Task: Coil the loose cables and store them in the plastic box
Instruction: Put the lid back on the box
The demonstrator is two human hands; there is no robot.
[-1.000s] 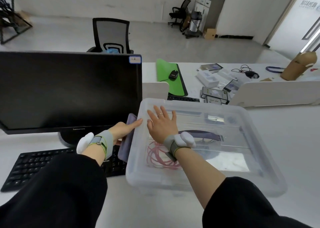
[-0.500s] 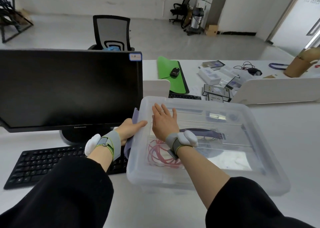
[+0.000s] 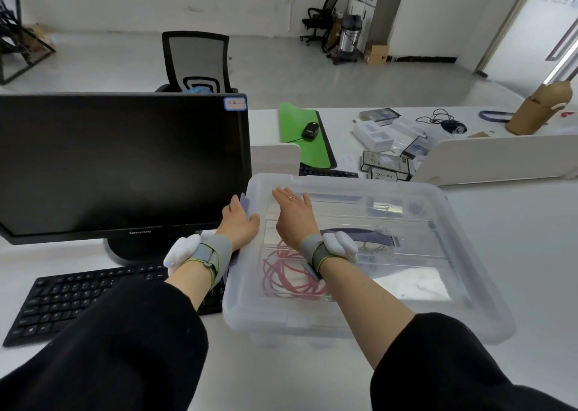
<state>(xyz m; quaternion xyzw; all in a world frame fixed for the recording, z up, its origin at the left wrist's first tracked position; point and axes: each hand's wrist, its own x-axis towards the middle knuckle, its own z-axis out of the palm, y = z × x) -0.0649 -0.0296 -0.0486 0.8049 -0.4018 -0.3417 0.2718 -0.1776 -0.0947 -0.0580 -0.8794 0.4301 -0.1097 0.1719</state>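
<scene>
Translucent plastic box [image 3: 369, 254], lid on, blurs the red coiled cable [image 3: 287, 273] inside. Right hand [image 3: 294, 219] presses flat-fingered on top; left hand [image 3: 239, 223] grips the purple latch [image 3: 245, 202], its fingers hidden between box and monitor [image 3: 119, 166].

One camera on the person's head looks forward and down, close over the surface [image 3: 516, 238], office floor beyond.

Open-plan office. White surface [image 3: 516, 254] carries a black monitor [image 3: 122, 163]; keyboard [image 3: 84, 298] just in front of it, mesh office chair [image 3: 197, 61] behind it, low white dividers [image 3: 488, 157] to its right, green mouse mat [image 3: 300, 135] beyond those.
</scene>
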